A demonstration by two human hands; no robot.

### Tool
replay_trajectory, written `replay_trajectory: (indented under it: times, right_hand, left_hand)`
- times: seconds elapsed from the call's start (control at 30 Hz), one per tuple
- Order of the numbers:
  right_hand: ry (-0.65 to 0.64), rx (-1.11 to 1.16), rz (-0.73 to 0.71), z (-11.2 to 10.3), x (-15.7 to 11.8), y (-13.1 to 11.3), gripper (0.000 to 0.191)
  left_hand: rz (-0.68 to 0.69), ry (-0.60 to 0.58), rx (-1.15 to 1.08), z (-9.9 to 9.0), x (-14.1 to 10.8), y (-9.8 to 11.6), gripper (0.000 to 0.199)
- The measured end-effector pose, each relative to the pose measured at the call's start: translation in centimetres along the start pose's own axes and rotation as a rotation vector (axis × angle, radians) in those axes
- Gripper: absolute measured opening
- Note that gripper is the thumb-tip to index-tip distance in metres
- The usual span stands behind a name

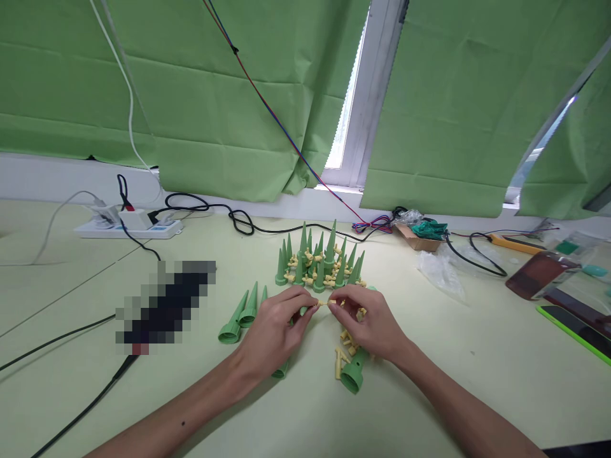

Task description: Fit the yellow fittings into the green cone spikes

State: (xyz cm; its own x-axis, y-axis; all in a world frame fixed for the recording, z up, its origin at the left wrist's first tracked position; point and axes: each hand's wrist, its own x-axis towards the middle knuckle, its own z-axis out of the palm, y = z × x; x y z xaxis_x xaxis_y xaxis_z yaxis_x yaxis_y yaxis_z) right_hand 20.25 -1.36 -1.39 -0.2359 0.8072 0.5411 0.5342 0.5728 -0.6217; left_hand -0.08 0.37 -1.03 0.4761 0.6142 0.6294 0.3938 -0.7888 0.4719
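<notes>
My left hand (279, 321) is closed in a pinch at the middle of the table. Facing it, my right hand (365, 318) pinches too. Between the fingertips of both hands is a small yellow plastic piece (323, 303); I cannot tell if it is one part or two joined. Just beyond stands a cluster of upright green cones (319, 277) with yellow pieces around them. Green cones (230, 331) lie beside my left hand, some partly hidden by it. Under my right hand are loose yellow pieces (338, 364) and a tipped green cone (352, 375).
A white power strip (128, 229) with plugs and cables sits at the back left. A pixelated dark object (165, 308) lies left. On the right are a small cardboard box (419, 238), clear plastic bags (442, 273), a reddish-brown bottle (541, 273) and a green-edged phone (580, 331).
</notes>
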Motion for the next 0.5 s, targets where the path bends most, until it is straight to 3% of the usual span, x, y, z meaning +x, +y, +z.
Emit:
replay_trajectory:
  times: [0.5]
  right_hand:
    - [-0.044, 0.043, -0.001, -0.11, 0.03, -0.06, 0.008]
  left_hand:
    - [-0.011, -0.024, -0.008, 0.17, 0.01, 0.0, 0.014]
